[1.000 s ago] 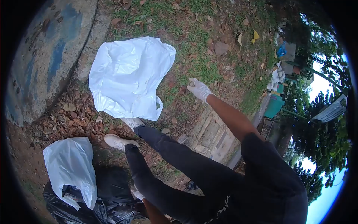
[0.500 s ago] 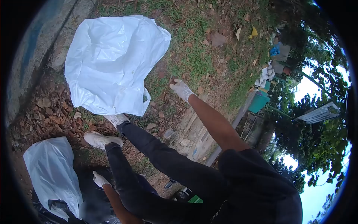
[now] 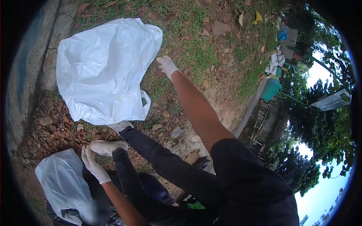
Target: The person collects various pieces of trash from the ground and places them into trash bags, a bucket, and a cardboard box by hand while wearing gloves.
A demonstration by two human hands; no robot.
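Note:
A large white plastic bag (image 3: 102,71) lies spread at the upper left, covering part of one shoe. My right hand (image 3: 167,67), in a white glove, hovers beside its right edge with fingers loosely bent and apart; nothing shows in them. Lower down, my gloved left hand (image 3: 94,165) has its fingers extended and slightly apart, between my other shoe (image 3: 107,147) and a second white bag (image 3: 64,180). I see no grip on either bag. Black plastic (image 3: 56,218) lies under the second bag.
Dry leaves (image 3: 56,130) and grass (image 3: 200,49) cover the ground. A concrete edge (image 3: 45,71) runs along the left. Farther off, at the right, are a green container (image 3: 270,90), white sacks (image 3: 274,62), a sign (image 3: 332,101) and trees.
My right hand has moved up and left, closer to the large bag. My left hand has moved up and left, with its fingers now spread more. The view has shifted slightly.

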